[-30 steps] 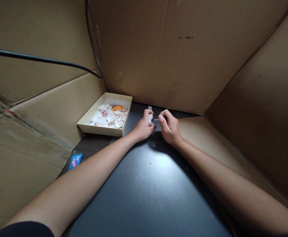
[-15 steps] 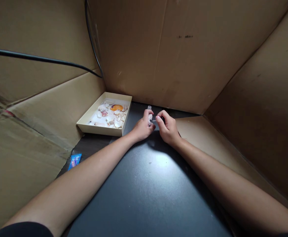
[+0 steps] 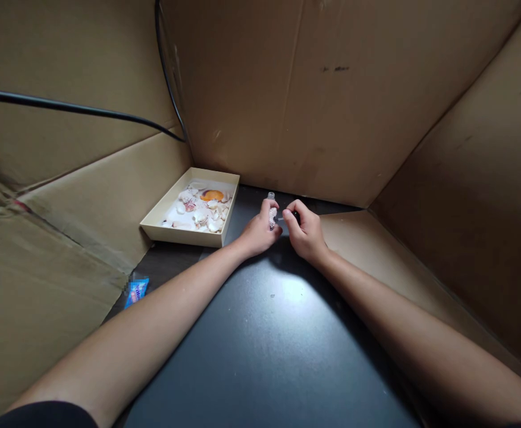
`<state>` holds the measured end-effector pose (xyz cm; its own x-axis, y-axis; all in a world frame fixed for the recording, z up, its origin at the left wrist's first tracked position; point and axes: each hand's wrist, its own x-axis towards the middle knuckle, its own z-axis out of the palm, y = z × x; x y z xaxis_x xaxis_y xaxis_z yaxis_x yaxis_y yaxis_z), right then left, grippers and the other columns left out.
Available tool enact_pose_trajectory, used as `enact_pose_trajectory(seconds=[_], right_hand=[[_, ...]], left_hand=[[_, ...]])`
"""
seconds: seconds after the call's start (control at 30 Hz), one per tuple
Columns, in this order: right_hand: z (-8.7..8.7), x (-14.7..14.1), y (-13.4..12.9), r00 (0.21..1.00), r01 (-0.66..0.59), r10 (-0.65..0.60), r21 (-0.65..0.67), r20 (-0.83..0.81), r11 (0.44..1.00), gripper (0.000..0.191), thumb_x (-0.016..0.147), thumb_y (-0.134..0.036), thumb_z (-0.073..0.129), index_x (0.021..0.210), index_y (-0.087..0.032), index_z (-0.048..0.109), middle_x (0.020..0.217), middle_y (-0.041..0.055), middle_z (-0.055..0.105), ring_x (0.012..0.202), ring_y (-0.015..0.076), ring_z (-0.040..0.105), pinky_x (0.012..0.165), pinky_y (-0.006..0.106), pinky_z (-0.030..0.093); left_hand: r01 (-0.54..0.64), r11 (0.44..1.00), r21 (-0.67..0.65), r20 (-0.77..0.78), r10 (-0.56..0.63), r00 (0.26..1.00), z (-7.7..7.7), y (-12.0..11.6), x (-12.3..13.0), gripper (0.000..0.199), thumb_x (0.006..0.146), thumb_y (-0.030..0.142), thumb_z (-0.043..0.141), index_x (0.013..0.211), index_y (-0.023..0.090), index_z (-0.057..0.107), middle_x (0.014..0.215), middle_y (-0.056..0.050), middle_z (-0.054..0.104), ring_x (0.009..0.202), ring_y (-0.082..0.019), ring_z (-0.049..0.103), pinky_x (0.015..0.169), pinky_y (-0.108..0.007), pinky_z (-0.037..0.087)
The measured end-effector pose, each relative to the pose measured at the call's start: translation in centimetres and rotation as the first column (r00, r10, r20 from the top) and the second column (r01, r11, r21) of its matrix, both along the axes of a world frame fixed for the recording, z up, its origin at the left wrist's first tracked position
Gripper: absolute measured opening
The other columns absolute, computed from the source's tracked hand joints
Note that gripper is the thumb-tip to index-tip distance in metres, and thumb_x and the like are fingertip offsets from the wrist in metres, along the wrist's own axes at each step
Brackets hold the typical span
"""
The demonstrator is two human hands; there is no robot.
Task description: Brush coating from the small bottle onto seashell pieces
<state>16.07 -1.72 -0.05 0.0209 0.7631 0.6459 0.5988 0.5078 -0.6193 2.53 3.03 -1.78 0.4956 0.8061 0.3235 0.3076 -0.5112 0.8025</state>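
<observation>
beside the shallow tray (image 3: 184, 236) of shells, the left hand (image 3: 263, 230) grips a pale patterned object (image 3: 273, 217), right hand (image 3: 305, 230) curled round a thin tool.

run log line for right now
left hand: holds small pale object | right hand: grips thin tool beside it | shells: in tray, left of hands

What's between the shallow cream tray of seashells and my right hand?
The head view shows your left hand gripping a small whitish textured object, a thin grey shaft, and dark tabletop between the tray and your right hand.
</observation>
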Motion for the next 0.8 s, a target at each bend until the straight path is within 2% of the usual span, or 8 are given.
enact_pose_trajectory(seconds=[0.17, 0.53, 0.63, 0.8], right_hand=[[0.06, -0.06, -0.04, 1.000, 0.006, -0.005, -0.029, 0.024, 1.000, 0.018, 0.091, -0.032, 0.046, 0.076, -0.020, 0.047, 0.067, -0.0027, 0.050, 0.061, 0.0125, 0.043, 0.061, 0.026, 0.033], [0.07, -0.07, -0.15, 1.000, -0.032, 0.031, 0.018, 0.002, 0.999, 0.019, 0.092, -0.033, 0.044, 0.077, -0.021, 0.046, 0.068, -0.0020, 0.050, 0.061, 0.0131, 0.043, 0.061, 0.026, 0.033], [0.04, -0.07, -0.09, 0.999, -0.025, 0.026, -0.018, 0.030, 1.000, 0.018, 0.091, -0.032, 0.046, 0.077, -0.021, 0.046, 0.067, -0.0024, 0.050, 0.061, 0.0129, 0.043, 0.061, 0.026, 0.033], [0.11, -0.11, -0.15, 1.000, -0.031, 0.031, 0.022, 0.006, 0.999, 0.018, 0.091, -0.032, 0.046, 0.077, -0.021, 0.046, 0.068, -0.0023, 0.050, 0.062, 0.0127, 0.044, 0.062, 0.025, 0.034]], left_hand=[[0.012, 1.000, 0.013, -0.001, -0.012, 1.000, -0.13, 0.09, -0.06, 0.038, 0.080, 0.023, 0.054, 0.112, 0.020, 0.034, 0.087, -0.001, 0.051, 0.071, -0.013, 0.051, 0.068, -0.027, 0.042], [0.001, 1.000, 0.022, -0.037, -0.001, 0.999, -0.03, 0.05, -0.03, 0.039, 0.079, 0.021, 0.054, 0.113, 0.021, 0.035, 0.086, 0.000, 0.053, 0.073, -0.014, 0.053, 0.069, -0.027, 0.043], [0.010, 1.000, 0.015, -0.034, -0.010, 0.999, -0.02, 0.04, -0.05, 0.038, 0.079, 0.021, 0.053, 0.113, 0.020, 0.036, 0.085, 0.000, 0.052, 0.072, -0.014, 0.053, 0.068, -0.027, 0.043], [0.016, 1.000, 0.022, -0.037, -0.016, 0.999, -0.19, 0.15, -0.10, 0.039, 0.078, 0.021, 0.054, 0.113, 0.019, 0.037, 0.085, -0.001, 0.052, 0.073, -0.014, 0.052, 0.068, -0.027, 0.042]])
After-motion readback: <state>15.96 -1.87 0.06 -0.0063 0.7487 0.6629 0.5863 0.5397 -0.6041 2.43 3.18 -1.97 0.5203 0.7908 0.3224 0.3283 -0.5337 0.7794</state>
